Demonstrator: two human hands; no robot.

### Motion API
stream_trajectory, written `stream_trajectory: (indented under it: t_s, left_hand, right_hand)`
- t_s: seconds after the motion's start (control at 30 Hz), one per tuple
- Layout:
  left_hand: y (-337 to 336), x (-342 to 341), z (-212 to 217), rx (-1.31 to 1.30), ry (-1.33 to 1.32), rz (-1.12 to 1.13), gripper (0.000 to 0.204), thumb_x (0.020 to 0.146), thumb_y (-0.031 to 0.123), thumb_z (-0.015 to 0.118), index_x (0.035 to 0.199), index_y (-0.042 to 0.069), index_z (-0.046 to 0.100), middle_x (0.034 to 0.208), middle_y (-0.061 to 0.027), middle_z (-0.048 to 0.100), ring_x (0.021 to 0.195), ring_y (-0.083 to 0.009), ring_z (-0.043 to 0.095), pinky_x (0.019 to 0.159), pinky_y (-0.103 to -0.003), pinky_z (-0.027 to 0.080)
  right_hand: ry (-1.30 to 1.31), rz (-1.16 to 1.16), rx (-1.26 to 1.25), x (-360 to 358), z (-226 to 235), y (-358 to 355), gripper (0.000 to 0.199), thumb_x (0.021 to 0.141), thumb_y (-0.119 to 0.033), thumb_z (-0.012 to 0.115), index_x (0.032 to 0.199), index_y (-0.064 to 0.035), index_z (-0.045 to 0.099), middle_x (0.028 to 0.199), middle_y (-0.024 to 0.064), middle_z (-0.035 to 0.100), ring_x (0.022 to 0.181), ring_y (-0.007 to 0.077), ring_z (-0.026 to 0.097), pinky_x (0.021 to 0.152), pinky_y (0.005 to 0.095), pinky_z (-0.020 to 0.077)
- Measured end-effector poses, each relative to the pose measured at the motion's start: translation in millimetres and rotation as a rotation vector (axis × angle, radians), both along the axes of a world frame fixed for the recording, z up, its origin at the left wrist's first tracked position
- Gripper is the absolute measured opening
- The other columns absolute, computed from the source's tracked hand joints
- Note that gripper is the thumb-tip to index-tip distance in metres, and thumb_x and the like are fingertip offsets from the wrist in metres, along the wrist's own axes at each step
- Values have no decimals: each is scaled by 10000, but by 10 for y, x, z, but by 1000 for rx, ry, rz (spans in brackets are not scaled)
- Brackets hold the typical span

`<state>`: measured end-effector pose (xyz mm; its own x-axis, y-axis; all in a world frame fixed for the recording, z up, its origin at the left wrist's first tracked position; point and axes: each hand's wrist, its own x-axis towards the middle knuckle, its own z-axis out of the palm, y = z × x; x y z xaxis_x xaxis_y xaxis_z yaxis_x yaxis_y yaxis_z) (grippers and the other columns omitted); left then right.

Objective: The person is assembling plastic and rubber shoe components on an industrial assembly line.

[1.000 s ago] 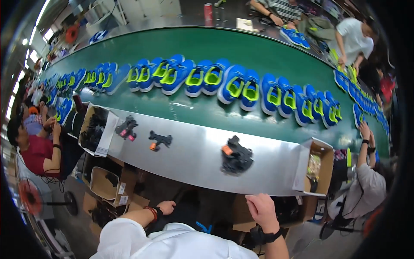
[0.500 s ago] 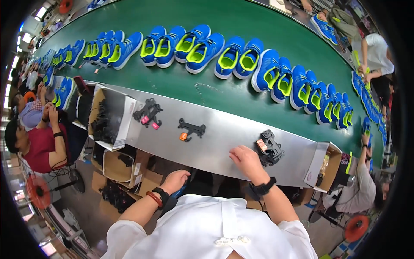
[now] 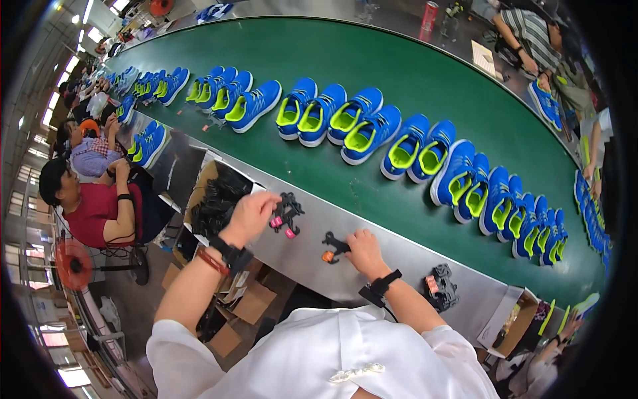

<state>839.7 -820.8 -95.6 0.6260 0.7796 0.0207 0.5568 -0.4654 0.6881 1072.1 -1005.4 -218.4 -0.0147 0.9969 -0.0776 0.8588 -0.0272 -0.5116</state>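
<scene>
My left hand (image 3: 250, 216) reaches over the edge of an open carton, fingers stretched toward a small pile of black plastic hangers (image 3: 290, 207) with pink tags. Its fingertips are beside the pile; I cannot tell if they touch it. My right hand (image 3: 366, 253) is closed over the right end of a single black plastic hanger (image 3: 337, 243) lying on the metal ledge. An orange tag (image 3: 328, 257) sits at that hanger's left end. To the right of my right forearm lies another cluster of black hangers (image 3: 444, 287) with a pale red tag.
Blue sneakers (image 3: 363, 133) with lime linings stand in a long row on the green belt (image 3: 319, 60). Cartons flank the metal ledge (image 3: 399, 286): one of black pieces (image 3: 222, 196) left, another (image 3: 515, 319) right. Co-workers (image 3: 100, 206) sit to the left and right.
My left hand has risen from below the ledge to the pink-tagged pile. My right hand has moved left onto the single hanger. The view has turned, shifting the scene rightward and down.
</scene>
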Motion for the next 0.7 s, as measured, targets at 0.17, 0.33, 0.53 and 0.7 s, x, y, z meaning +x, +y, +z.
stream_trajectory:
  t_s: [0.17,0.33,0.53,0.7]
  left_hand:
    - [1276,126,-121,179,73,-72,184,798,12,552,954,67,634,902,-130,618,846,-335,610,701,-389,495]
    - [2233,279,-436,309,237,-244,340,785,-13,523,1111,78,555,1089,-108,569,964,-327,583,778,-430,494]
    - [2754,449,-861,350,217,-448,276,809,17,466,1052,70,584,1093,-135,606,900,-349,616,767,-442,498]
    - [2868,460,-1041,201,188,-533,136,778,29,535,891,70,597,835,-156,632,801,-372,607,692,-459,485]
  right_hand:
    - [92,32,-148,147,-25,88,249,558,-173,775,714,-110,592,787,61,565,838,293,526,746,403,428]
    - [471,-226,-430,286,467,456,206,719,-159,742,729,-74,554,711,46,603,691,202,565,629,332,448]
    - [1077,-514,-375,-161,954,1789,362,908,-88,525,1248,-47,410,744,73,629,586,124,581,538,256,475]
    - [1247,-642,-334,-694,647,2582,545,934,-90,469,1431,-89,243,736,74,614,550,124,578,506,253,485]
